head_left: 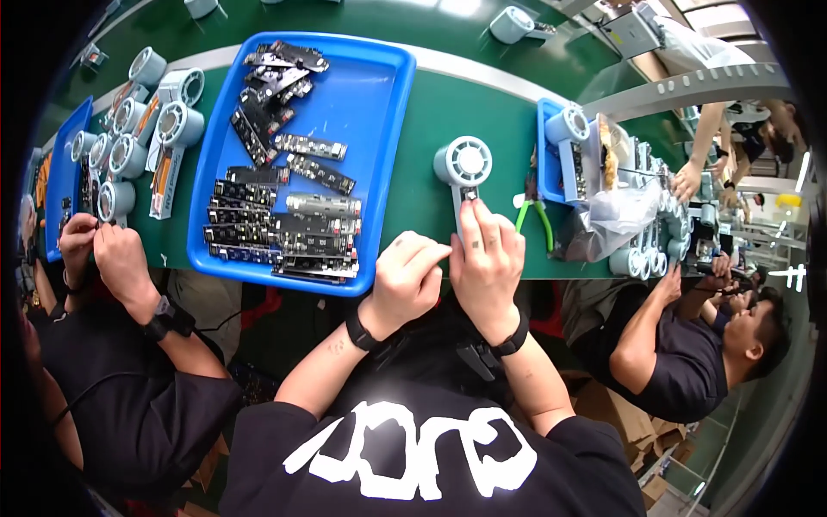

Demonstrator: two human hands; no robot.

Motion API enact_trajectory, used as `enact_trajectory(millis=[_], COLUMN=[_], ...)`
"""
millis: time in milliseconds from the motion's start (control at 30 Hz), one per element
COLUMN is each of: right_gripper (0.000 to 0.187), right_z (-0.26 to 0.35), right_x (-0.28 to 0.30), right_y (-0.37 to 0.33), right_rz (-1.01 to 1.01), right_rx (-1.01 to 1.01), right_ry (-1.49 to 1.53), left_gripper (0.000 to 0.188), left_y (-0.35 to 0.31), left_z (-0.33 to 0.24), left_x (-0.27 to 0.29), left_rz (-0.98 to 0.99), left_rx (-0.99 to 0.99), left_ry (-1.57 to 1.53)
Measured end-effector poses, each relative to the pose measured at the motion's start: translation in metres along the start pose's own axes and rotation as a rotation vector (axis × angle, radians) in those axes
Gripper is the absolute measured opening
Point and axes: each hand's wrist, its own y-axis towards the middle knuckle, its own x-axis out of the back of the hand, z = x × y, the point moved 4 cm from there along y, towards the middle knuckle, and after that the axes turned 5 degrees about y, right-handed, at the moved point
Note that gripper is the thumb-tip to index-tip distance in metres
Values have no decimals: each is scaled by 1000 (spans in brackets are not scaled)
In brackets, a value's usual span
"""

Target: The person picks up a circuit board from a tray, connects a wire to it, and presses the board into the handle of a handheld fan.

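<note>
A pale blue handheld fan (466, 162) with a round slotted head lies on the green bench in front of me, its handle toward me. My right hand (488, 267) is closed over the handle, fingertips pressed just below the head, where a small dark part shows. My left hand (403, 280) is curled beside the handle, its fingertips drawn together close to the right hand. Whatever those fingers hold, if anything, is hidden. To the left, a blue tray (379, 146) carries many circuit boards (319, 226), some in rows nearest me and others heaped at the far end.
Green-handled pliers (538, 220) lie right of the fan, by a small blue bin (551, 185) and a clear plastic bag (603, 226). More fan housings (181, 125) stand beyond the tray's left side. Co-workers sit on both sides, one's hands (121, 258) at the left.
</note>
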Motion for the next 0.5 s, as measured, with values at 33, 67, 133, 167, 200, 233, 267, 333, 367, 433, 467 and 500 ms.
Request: enact_trajectory(millis=[33,67,133,167,200,233,267,333,367,433,467,500], right_gripper=[50,49,47,47,47,46,45,45,45,43,42,41], right_z=[-2,-6,-9,-6,-9,-12,-14,-13,-12,-13,-16,-21], right_x=[0,-6,-14,-12,-8,-5,-3,8,11,2,-7,-16], right_y=[-4,-8,-6,-1,3,8,14,39,56,108,141,176], right_rz=[-29,-46,-69,-88,-130,-170,-206,-236,-259,-334,-351,-371], right_rx=[5,-23,-65,-52,-65,-78,-89,-70,-66,-20,13,42], right_ry=[-14,101,349,358,402,449,499,494,478,518,484,444], left_gripper=[26,26,25,25,24,24,24,23,23,23,23,23], left_y=[0,1,-1,-3,-3,-2,-1,1,2,3,0,-2], left_z=[-1,-1,-3,-3,-2,-2,-3,-4,-4,-5,-6,-7], left_x=[0,-1,1,5,5,5,3,-2,-2,-1,0,-2], left_rz=[19,40,34,34,29,17,17,33,30,28,29,34], left_rx=[17,33,17,33,54,41,27,6,1,-17,-21,-20], left_ry=[0,4,11,23,33,49,43,27,47,79,96,108])
